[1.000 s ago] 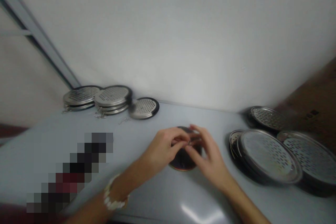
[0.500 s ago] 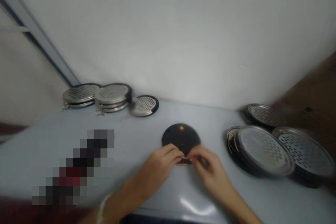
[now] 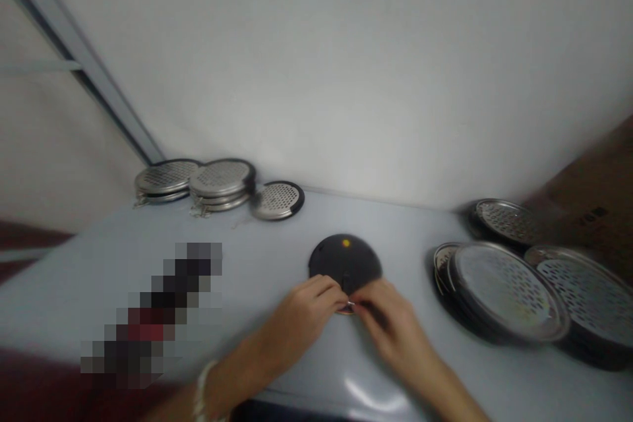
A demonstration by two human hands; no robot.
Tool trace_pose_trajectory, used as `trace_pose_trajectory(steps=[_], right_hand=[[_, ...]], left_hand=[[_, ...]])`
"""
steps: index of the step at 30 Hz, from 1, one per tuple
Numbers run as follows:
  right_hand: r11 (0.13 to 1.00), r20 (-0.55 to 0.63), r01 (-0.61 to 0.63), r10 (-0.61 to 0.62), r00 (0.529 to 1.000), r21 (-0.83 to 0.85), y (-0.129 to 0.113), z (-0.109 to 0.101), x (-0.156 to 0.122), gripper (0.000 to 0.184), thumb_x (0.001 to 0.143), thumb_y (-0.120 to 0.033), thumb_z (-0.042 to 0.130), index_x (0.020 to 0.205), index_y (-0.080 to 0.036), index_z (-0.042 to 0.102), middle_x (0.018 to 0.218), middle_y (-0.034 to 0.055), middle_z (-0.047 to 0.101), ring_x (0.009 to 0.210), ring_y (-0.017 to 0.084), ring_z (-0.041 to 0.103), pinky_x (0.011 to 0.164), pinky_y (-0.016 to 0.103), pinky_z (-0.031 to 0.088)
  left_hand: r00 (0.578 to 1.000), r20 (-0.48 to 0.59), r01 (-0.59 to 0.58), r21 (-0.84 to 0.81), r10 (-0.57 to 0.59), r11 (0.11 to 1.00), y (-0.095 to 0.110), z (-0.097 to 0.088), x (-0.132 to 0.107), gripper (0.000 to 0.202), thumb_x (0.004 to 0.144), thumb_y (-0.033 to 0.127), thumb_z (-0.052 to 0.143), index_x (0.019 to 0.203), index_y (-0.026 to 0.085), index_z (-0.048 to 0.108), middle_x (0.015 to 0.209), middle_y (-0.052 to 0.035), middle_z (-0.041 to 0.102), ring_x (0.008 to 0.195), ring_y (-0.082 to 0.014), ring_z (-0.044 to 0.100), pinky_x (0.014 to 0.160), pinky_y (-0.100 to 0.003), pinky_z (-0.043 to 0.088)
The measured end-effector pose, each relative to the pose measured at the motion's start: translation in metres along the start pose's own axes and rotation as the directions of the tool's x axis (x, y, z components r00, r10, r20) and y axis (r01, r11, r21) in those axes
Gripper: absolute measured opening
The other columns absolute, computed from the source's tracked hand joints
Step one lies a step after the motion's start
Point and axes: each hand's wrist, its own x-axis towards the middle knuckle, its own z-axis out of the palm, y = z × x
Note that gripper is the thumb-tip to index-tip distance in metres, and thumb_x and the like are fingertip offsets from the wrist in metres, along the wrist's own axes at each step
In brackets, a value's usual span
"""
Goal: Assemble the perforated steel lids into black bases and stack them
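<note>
"What have you got hold of?"
"My left hand (image 3: pixel 314 303) pinches a small, slender, silvery piece (image 3: pixel 351 304) lying crosswise; my right hand (image 3: pixel 393 316) pinches its other end."
"And the round black disc (image 3: pixel 341 260)?"
"Flat on the grey surface (image 3: pixel 267 264), its near edge just at my hands, neither nearer."

The person wore one bracelet (image 3: pixel 199 392), pale cream-white and narrow, ringing the left forearm (image 3: pixel 247 366). Its outer edge looked slightly bumpy, though blur hid its finer make. Just beyond the bracelet, the left hand (image 3: pixel 309 306) was bare; well to the right of the bracelet, the right hand (image 3: pixel 393 323) and right forearm (image 3: pixel 452 386) were bare too.
</note>
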Motion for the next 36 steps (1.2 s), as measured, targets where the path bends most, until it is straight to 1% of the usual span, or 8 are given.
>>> trace_pose_trajectory(steps=[6,9,13,18,21,24,28,36], right_hand=[[0.992,-0.02,0.108,-0.11,0.994,-0.065,0.004,0.004,-0.001,0.019,0.1,-0.014,0.049,0.096,-0.023,0.065,0.093,0.0052,0.066,0.091,0.021,0.058,0.081,0.036,0.047],[0.98,-0.023,0.147,-0.151,0.988,-0.134,0.006,0.006,-0.002,0.02,0.099,-0.012,0.048,0.098,-0.023,0.065,0.095,0.0055,0.065,0.095,0.022,0.058,0.093,0.042,0.047],[0.971,0.006,0.176,-0.178,0.984,-0.162,0.008,0.003,-0.002,0.021,0.097,-0.009,0.048,0.101,-0.023,0.064,0.098,0.0058,0.063,0.099,0.022,0.058,0.107,0.049,0.041],[0.978,0.009,0.149,-0.149,0.989,-0.144,0.014,-0.003,0.001,0.019,0.098,-0.01,0.048,0.096,-0.022,0.062,0.098,0.0075,0.062,0.097,0.023,0.057,0.088,0.039,0.052],[0.981,0.01,0.143,-0.143,0.99,-0.13,0.017,-0.006,0.007,0.015,0.099,-0.011,0.048,0.097,-0.022,0.059,0.097,0.007,0.062,0.093,0.021,0.059,0.081,0.036,0.054],[0.974,0.032,0.165,-0.162,0.986,-0.153,0.018,-0.006,0.013,0.016,0.096,-0.008,0.049,0.099,-0.022,0.056,0.115,0.0097,0.063,0.114,0.024,0.059,0.096,0.042,0.051],[0.966,0.079,0.199,-0.188,0.979,-0.164,0.02,-0.003,0.015,0.021,0.096,-0.005,0.047,0.104,-0.024,0.052,0.133,0.0099,0.062,0.138,0.025,0.048,0.11,0.051,0.043],[0.937,0.097,0.287,-0.272,0.957,-0.199,0.031,0.001,0.014,0.026,0.096,-0.004,0.046,0.114,-0.022,0.052,0.131,0.0114,0.068,0.134,0.022,0.056,0.115,0.054,0.039]], left_hand=[[0.998,0.05,0.039,-0.038,-0.037,0.998,0.001,-0.01,0.001,0.023,0.102,0.014,0.048,0.092,0.016,0.069,0.091,-0.0049,0.07,0.088,-0.0178,0.065,0.081,-0.027,0.053],[0.998,0.066,0.026,-0.079,-0.021,0.996,-0.006,-0.011,0.001,0.023,0.101,0.015,0.048,0.092,0.015,0.07,0.092,-0.0061,0.071,0.091,-0.0186,0.065,0.084,-0.029,0.054],[0.996,0.079,-0.042,-0.127,0.052,0.991,-0.014,-0.007,0.001,0.024,0.101,0.013,0.048,0.097,0.018,0.071,0.094,-0.0026,0.072,0.094,-0.0155,0.066,0.105,-0.034,0.049],[0.99,0.116,-0.079,-0.034,0.082,0.996,-0.013,-0.003,0.006,0.032,0.103,0.012,0.039,0.102,0.019,0.071,0.094,-0.0021,0.07,0.095,-0.0145,0.066,0.118,-0.04,0.039],[0.988,0.146,-0.044,-0.027,0.048,0.999,-0.014,-0.002,0.011,0.031,0.104,0.013,0.039,0.105,0.019,0.069,0.097,-0.0031,0.07,0.097,-0.0159,0.066,0.113,-0.04,0.044],[0.989,0.147,0.032,-0.043,-0.025,0.999,-0.017,-0.005,0.015,0.023,0.102,0.015,0.045,0.102,0.018,0.068,0.099,-0.004,0.07,0.098,-0.0175,0.065,0.099,-0.034,0.053],[0.988,0.155,0.025,-0.052,-0.016,0.998,-0.02,-0.01,0.017,0.02,0.102,0.013,0.047,0.097,0.017,0.066,0.097,-0.0037,0.07,0.094,-0.0174,0.064,0.089,-0.029,0.053],[0.988,0.145,-0.049,-0.041,0.055,0.998,-0.024,-0.013,0.017,0.023,0.101,0.011,0.047,0.097,0.017,0.069,0.097,-0.0035,0.071,0.092,-0.0165,0.064,0.087,-0.027,0.051]])
